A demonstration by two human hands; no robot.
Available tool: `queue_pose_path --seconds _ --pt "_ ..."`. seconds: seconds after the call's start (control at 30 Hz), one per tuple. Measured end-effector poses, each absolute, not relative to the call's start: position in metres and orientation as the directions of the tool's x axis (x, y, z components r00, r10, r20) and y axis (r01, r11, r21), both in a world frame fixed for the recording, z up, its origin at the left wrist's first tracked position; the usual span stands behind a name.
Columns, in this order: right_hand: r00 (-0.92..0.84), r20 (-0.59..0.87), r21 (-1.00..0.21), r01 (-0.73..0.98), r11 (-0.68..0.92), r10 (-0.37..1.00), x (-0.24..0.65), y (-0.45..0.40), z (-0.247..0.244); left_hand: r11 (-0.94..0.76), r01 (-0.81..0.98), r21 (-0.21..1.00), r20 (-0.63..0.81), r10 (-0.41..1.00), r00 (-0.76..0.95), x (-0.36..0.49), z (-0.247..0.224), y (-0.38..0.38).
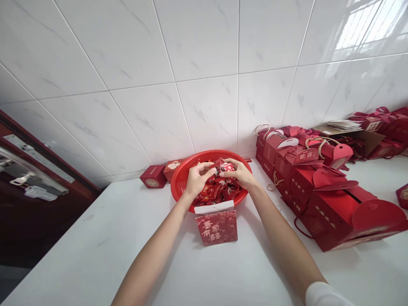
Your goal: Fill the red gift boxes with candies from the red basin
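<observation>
Both my hands are over a red plastic basket (178, 187) filled with wrapped candies (212, 193). My left hand (199, 176) has its fingers closed on a dark red wrapped candy (218, 170). In my right hand (239, 172) is a red candy with white dots (228, 167), pinched between thumb and fingers. The two hands nearly meet, so their fingertips partly hide what they hold. Just in front of the basket stands a small red gift box (217, 227) with white writing, its pale flap (214, 207) raised at the top.
Two small red boxes, one with a round emblem (153, 177), stand left of the basket by the tiled wall (210, 110). A row of red gift boxes (331, 208), some with rope handles, lines the right. A dark door (38, 199) is at the left beyond the white table (121, 238).
</observation>
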State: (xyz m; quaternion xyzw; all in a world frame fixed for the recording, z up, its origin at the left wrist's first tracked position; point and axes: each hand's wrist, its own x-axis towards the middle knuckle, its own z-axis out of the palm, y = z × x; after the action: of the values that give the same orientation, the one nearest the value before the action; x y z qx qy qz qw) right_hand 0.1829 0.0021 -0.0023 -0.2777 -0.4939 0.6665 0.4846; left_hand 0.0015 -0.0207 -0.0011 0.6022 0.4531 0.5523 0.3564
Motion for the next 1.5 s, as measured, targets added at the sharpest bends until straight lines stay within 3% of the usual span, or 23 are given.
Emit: queue_pose_path --seconds 0.63,0.83,0.93,1.07,1.2,1.5 --pt "-0.483 0.099 -0.934 -0.346 -0.086 0.87 0.188 -0.003 0.004 -0.39 0.167 0.906 0.4 0.916 -0.029 0.003 0.004 -0.027" --pt "-0.436 0.096 -0.921 -0.38 -0.086 0.895 0.181 -0.006 0.007 -0.446 0.181 0.877 0.459 0.887 -0.039 0.004 0.006 -0.029" --pt "-0.403 0.133 -0.908 -0.417 -0.052 0.905 0.176 -0.013 0.015 -0.437 0.117 0.892 0.448 0.889 -0.096 0.005 0.01 -0.037" --pt "-0.49 0.206 -0.921 -0.389 -0.001 0.847 0.175 -0.03 0.031 -0.429 0.066 0.901 0.433 0.882 -0.187 0.005 0.021 -0.061" --pt "-0.583 0.276 -0.93 -0.361 0.061 0.764 0.18 -0.049 0.047 -0.483 0.113 0.868 0.496 0.84 -0.222 0.005 0.038 -0.093" --pt "-0.607 0.379 -0.92 -0.329 0.213 0.698 0.189 -0.073 0.061 -0.533 0.189 0.825 0.565 0.784 -0.258 0.007 0.052 -0.128"
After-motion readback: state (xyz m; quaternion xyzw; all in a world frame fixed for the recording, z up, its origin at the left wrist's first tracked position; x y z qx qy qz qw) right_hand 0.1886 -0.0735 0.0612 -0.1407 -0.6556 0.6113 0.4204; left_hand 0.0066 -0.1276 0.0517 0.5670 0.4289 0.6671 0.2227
